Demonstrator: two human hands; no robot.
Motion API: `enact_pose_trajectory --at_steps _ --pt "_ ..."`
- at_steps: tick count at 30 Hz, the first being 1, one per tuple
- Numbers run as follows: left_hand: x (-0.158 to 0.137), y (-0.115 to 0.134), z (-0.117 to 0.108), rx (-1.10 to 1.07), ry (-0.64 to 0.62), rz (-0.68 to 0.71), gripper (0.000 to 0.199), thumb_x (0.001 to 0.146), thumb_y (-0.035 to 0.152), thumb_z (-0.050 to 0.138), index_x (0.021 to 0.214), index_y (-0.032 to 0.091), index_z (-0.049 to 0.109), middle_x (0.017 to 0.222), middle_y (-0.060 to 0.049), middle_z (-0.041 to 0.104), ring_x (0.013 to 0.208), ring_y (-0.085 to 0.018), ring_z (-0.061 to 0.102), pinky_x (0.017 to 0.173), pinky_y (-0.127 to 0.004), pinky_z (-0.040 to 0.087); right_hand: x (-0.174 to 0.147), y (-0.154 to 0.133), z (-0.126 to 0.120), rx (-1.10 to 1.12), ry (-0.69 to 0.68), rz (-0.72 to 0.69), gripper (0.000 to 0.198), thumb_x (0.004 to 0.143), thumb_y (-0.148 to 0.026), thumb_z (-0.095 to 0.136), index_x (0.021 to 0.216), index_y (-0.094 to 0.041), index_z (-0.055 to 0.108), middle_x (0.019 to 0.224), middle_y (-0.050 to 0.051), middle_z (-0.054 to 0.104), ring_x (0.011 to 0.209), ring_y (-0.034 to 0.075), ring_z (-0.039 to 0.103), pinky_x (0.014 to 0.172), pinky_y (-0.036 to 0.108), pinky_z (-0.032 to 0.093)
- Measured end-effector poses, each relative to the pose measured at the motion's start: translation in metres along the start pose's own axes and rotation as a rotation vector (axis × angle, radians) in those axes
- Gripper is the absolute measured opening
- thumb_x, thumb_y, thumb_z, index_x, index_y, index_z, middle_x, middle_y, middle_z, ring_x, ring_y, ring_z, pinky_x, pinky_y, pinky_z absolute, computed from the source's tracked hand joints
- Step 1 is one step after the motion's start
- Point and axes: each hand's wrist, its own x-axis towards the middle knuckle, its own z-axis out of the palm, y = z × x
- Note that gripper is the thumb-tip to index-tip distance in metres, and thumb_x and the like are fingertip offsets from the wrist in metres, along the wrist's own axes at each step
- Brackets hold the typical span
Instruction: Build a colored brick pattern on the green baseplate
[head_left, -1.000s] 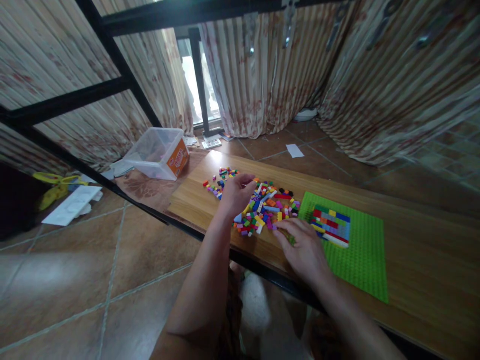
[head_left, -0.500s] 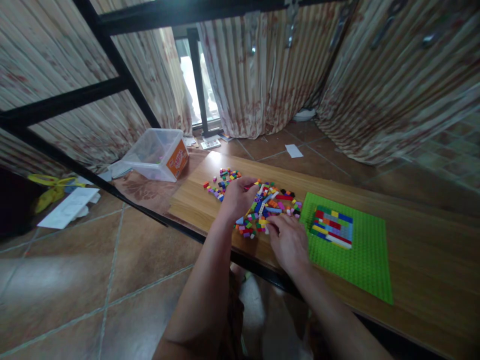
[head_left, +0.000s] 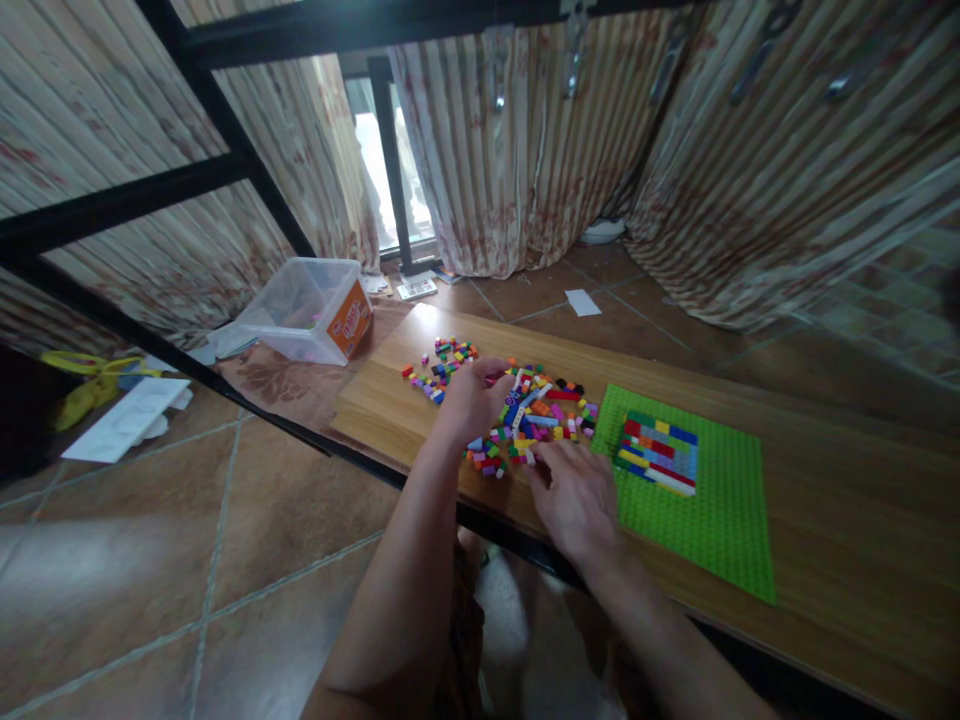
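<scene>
A pile of small loose toy building bricks (head_left: 541, 408) in many colours is spread over the wooden bench. My left hand (head_left: 474, 400) hovers over the pile's left part, fingers bent and apart from the thumb; its fingertips are among the bricks and I make out nothing held. At the near right edge of the pile is my right hand (head_left: 574, 492), palm down, with a gap between thumb and forefinger beside a few bricks. A green baseplate (head_left: 731, 520) lies to its right, bearing a rectangular patchwork of joined bricks (head_left: 660, 455) in red, blue, yellow, white and grey.
A clear plastic tub (head_left: 300, 345) with an orange label stands on the floor beyond the bench's left end. A black metal rail (head_left: 225, 165) crosses the upper left. Striped curtains (head_left: 480, 160) hang behind. White paper (head_left: 583, 302) lies on the tiled floor.
My right hand has shifted slightly left and down along the pile's near edge, its fingers lower among the bricks. My left hand stays over the pile. The whole view has shifted slightly.
</scene>
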Motion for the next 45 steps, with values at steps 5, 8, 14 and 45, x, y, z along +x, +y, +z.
enact_pose_trajectory --at_steps 5,8,14,45 --pt "-0.001 0.004 0.000 0.006 -0.015 -0.009 0.019 0.078 0.023 0.056 0.083 0.014 0.071 0.074 -0.001 0.066 0.072 -0.013 0.057 0.063 -0.021 0.042 -0.003 -0.003 0.003 -0.082 0.050 -0.010 0.009 0.086 -0.030 0.058 0.086 -0.022 0.062 0.081 0.006 0.065 0.082 0.025 0.054 0.071 0.038 0.031" --pt "-0.002 0.006 0.001 0.026 -0.021 -0.010 0.019 0.080 0.026 0.055 0.081 0.014 0.070 0.069 0.000 0.063 0.067 -0.012 0.055 0.061 -0.021 0.040 -0.002 -0.002 0.007 -0.057 0.060 0.025 0.011 0.088 -0.029 0.055 0.088 -0.022 0.063 0.082 0.006 0.066 0.080 0.024 0.055 0.070 0.037 0.032" --pt "-0.002 0.007 0.001 0.029 -0.074 0.010 0.019 0.081 0.025 0.053 0.074 0.013 0.066 0.064 0.002 0.057 0.063 -0.011 0.050 0.060 -0.020 0.037 0.002 0.011 0.006 0.085 0.113 0.062 0.014 0.089 -0.023 0.052 0.094 -0.021 0.065 0.089 0.005 0.068 0.085 0.023 0.058 0.075 0.036 0.037" --pt "-0.020 0.026 0.021 -0.517 -0.550 -0.227 0.039 0.068 0.034 0.076 0.099 0.015 0.061 0.078 0.000 0.064 0.064 -0.010 0.059 0.062 -0.022 0.048 0.005 0.017 -0.015 0.852 0.323 0.240 0.018 0.087 -0.030 0.056 0.099 -0.024 0.069 0.094 0.003 0.071 0.085 0.017 0.066 0.079 0.032 0.053"
